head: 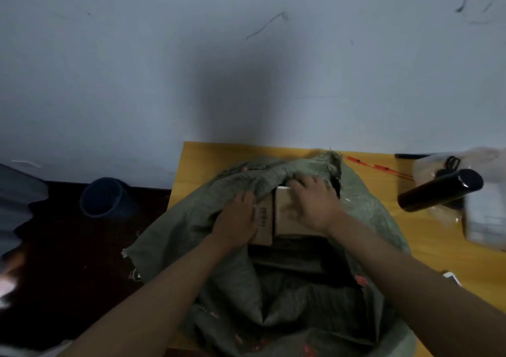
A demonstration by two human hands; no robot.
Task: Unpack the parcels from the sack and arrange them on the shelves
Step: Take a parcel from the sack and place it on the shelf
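A grey-green woven sack [273, 296] lies open on a yellow table [427, 249]. Inside its mouth sits a brown cardboard parcel [287, 219] with a barcode label on its left side. My left hand [236, 225] presses against the parcel's left side, fingers partly under the sack's fold. My right hand [315, 203] lies on top of the parcel, fingers curled over its far edge. Darker parcels lie deeper in the sack, mostly hidden. No shelves are in view.
A black cylinder [440, 189] lies on the table to the right, beside clear plastic bags [482, 214]. Red strips [380, 167] lie near the table's far edge. A dark bucket [105, 197] stands on the floor at left. A pale wall is behind.
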